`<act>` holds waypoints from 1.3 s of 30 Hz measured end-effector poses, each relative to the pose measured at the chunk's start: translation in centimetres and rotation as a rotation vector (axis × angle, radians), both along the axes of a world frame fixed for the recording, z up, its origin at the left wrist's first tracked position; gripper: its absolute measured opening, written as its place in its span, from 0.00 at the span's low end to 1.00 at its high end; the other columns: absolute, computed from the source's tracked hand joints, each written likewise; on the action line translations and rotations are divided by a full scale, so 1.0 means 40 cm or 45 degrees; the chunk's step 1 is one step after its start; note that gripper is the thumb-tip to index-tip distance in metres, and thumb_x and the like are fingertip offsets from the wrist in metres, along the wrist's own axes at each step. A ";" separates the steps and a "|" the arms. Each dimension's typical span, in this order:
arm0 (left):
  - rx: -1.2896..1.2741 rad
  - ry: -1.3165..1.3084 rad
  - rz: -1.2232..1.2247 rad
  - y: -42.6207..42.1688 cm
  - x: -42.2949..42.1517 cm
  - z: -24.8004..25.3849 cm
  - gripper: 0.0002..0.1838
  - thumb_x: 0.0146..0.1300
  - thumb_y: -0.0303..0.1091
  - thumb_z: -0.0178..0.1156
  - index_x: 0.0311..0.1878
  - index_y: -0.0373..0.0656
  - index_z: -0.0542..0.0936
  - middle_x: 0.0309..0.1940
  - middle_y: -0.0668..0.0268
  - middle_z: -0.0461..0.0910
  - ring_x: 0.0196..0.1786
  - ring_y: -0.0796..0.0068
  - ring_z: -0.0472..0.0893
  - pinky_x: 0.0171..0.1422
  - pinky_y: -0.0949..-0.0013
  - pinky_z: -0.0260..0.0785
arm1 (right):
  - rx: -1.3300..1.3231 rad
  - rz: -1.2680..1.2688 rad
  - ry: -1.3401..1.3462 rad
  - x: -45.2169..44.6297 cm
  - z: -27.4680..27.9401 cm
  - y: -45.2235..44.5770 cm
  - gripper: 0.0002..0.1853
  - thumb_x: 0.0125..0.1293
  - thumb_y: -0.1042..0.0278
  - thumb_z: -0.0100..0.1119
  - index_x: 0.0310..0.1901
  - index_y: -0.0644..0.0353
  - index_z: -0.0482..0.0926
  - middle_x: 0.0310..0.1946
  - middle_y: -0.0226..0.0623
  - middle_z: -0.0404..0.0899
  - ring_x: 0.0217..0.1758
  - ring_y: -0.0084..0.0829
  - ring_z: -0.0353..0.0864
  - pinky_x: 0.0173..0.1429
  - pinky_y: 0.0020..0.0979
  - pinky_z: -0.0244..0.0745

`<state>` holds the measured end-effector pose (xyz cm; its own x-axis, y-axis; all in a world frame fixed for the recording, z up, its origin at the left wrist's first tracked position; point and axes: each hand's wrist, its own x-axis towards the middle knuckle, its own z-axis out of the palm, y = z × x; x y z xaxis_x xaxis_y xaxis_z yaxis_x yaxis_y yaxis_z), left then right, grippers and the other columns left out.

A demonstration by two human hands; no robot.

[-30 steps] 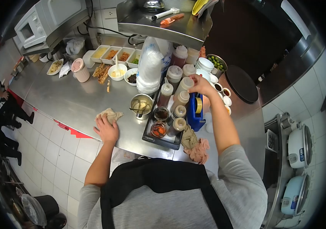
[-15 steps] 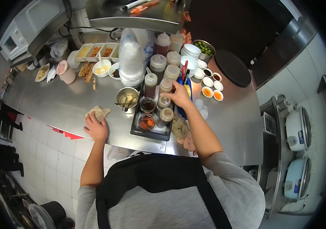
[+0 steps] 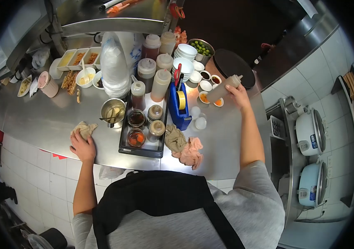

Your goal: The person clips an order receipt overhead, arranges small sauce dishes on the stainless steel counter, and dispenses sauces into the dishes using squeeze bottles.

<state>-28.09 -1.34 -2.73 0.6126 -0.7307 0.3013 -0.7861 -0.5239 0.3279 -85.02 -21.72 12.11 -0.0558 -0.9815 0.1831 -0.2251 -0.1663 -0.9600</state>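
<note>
My left hand [image 3: 83, 148] rests on a beige cloth [image 3: 84, 130] near the counter's front edge, fingers spread over it. My right hand [image 3: 238, 96] is closed around a squeeze bottle [image 3: 222, 89], which tilts with its nozzle up to the right, above small sauce cups [image 3: 204, 98]. Between my hands stands a black tray [image 3: 140, 152] with several squeeze bottles [image 3: 156, 129] and two open jars [image 3: 136, 137]. A blue tape dispenser [image 3: 179, 111] is right of the tray. A metal pot [image 3: 113, 113] stands to its left.
Green and pink cloths [image 3: 191, 152] lie right of the tray. Stacked white bowls [image 3: 184, 65], a pot of green fruit [image 3: 202, 49] and a round black board [image 3: 233, 68] are at the back. Plastic-wrapped items [image 3: 115, 68] stand behind the pot. A metal shelf [image 3: 110, 20] overhangs the counter.
My right hand has moved from the tray to the right, lifting a squeeze bottle out of it. My left hand stays on the beige cloth. The camera view has shifted right.
</note>
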 end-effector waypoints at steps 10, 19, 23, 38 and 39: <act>0.007 -0.052 0.014 -0.006 0.004 -0.016 0.29 0.63 0.44 0.56 0.66 0.51 0.62 0.67 0.58 0.60 0.72 0.59 0.58 0.70 0.40 0.44 | 0.234 -0.086 1.103 -0.117 -0.112 -0.168 0.31 0.44 0.55 0.73 0.49 0.65 0.79 0.41 0.45 0.83 0.43 0.36 0.83 0.49 0.34 0.75; 0.022 -0.018 0.023 -0.007 0.000 -0.006 0.29 0.63 0.43 0.55 0.66 0.51 0.62 0.68 0.59 0.60 0.72 0.59 0.58 0.72 0.42 0.43 | 0.611 0.038 1.997 -0.034 -0.137 -0.247 0.32 0.42 0.55 0.75 0.50 0.63 0.80 0.50 0.47 0.80 0.54 0.39 0.80 0.59 0.36 0.74; 0.025 -0.003 0.020 -0.007 -0.001 -0.003 0.29 0.63 0.43 0.55 0.66 0.51 0.62 0.68 0.59 0.60 0.73 0.59 0.57 0.72 0.43 0.43 | 0.579 -0.013 2.170 0.011 -0.134 -0.253 0.32 0.41 0.59 0.77 0.51 0.61 0.80 0.54 0.42 0.78 0.58 0.37 0.77 0.61 0.39 0.72; 0.028 -0.002 0.030 -0.009 -0.001 -0.006 0.28 0.63 0.43 0.55 0.66 0.53 0.63 0.69 0.59 0.60 0.73 0.59 0.56 0.72 0.42 0.43 | 0.431 -0.094 2.323 0.030 -0.146 -0.266 0.14 0.63 0.67 0.53 0.47 0.53 0.84 0.52 0.35 0.81 0.59 0.38 0.76 0.59 0.41 0.68; 0.027 0.003 0.029 -0.009 -0.001 -0.006 0.29 0.63 0.43 0.55 0.66 0.53 0.63 0.69 0.59 0.60 0.73 0.59 0.56 0.72 0.42 0.42 | 0.422 -0.102 2.322 0.032 -0.144 -0.264 0.13 0.63 0.67 0.53 0.47 0.53 0.84 0.51 0.35 0.81 0.59 0.38 0.77 0.59 0.41 0.68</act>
